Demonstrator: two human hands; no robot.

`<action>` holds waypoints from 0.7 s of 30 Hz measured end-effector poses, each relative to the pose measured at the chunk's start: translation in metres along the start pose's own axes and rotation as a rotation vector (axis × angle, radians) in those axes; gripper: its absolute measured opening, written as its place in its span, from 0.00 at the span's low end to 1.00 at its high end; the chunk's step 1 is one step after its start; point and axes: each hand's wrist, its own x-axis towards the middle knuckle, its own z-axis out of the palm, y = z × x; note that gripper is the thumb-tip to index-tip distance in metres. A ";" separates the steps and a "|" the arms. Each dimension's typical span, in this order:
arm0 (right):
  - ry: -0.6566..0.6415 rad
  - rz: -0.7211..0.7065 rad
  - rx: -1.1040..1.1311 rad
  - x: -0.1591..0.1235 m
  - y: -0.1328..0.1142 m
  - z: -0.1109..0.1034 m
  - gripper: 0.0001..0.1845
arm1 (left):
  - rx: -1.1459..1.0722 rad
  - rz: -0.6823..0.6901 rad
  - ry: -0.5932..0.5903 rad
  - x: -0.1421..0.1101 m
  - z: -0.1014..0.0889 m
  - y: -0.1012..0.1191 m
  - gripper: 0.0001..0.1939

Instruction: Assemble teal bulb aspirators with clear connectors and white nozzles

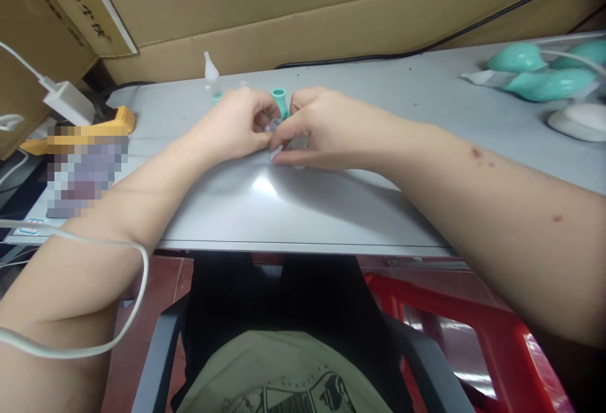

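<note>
My left hand is closed, its fingers curled at a small clear plastic piece with a round open end. My right hand meets it from the other side. Between its thumb and index finger is a small translucent tip. Just behind the fingers stands a teal collar-shaped piece with an open round top. Another clear part shows partly under my right palm. Behind my left wrist stands a translucent pointed nozzle with a teal base, partly hidden by the hand.
Teal bulbs, some in clear wrapping, lie at the right on the grey table, near a white mouse-like object. A yellow power strip with a white charger and a blurred-out flat item are left. A white cable crosses my left arm.
</note>
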 end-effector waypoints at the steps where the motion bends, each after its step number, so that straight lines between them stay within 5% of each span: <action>1: 0.007 -0.002 -0.006 0.000 0.001 0.001 0.10 | 0.003 0.004 -0.006 0.001 0.000 -0.001 0.09; 8: 0.043 0.035 0.037 0.001 -0.009 -0.010 0.09 | 0.044 0.020 0.039 -0.007 -0.028 0.005 0.12; 13: 0.310 0.039 0.156 0.010 -0.017 -0.025 0.10 | 0.000 0.317 0.366 -0.014 -0.055 0.016 0.06; 16: 0.405 0.122 0.220 0.033 -0.016 -0.034 0.06 | 0.166 0.445 0.599 -0.006 -0.069 -0.003 0.18; 19: 0.237 0.336 0.099 0.075 -0.010 -0.038 0.05 | 0.254 0.396 0.692 0.006 -0.077 -0.038 0.38; 21: 0.220 0.418 0.012 0.111 -0.001 -0.035 0.13 | 0.282 0.306 0.622 0.014 -0.079 -0.060 0.39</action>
